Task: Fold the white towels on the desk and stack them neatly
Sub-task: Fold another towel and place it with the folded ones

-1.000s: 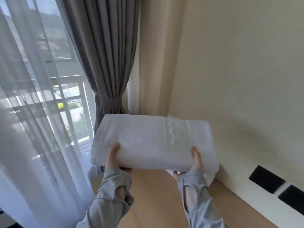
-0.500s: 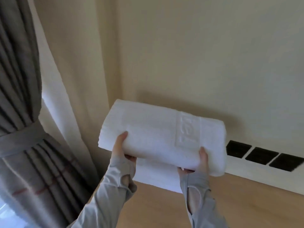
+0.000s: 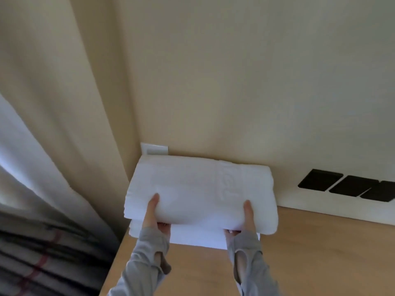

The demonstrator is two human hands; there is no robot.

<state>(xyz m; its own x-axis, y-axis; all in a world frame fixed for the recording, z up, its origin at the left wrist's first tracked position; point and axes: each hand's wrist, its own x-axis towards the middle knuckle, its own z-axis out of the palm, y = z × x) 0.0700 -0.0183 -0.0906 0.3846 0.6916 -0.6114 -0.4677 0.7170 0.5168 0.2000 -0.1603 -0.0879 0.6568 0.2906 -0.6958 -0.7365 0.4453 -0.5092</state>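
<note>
While the left hand point(image 3: 155, 218) pinches the near edge of the folded towel point(image 3: 198, 189), thumb on top, the right hand point(image 3: 245, 221) grips it likewise, just over the lower towel point(image 3: 192, 239) lying in the far left corner of the desk point(image 3: 310, 253). Let go unevenly, it could land skewed or slump open. Half a second earlier it hung higher above that towel.

A folded towel point(image 3: 198, 189) sits in the desk's point(image 3: 310, 253) back left corner, against the wall point(image 3: 235, 82), above another towel point(image 3: 196, 239). The left hand point(image 3: 155, 218) and right hand point(image 3: 245, 221) grip its front edge. Three sockets point(image 3: 346, 185) lie right, a curtain point(image 3: 53, 124) left.
</note>
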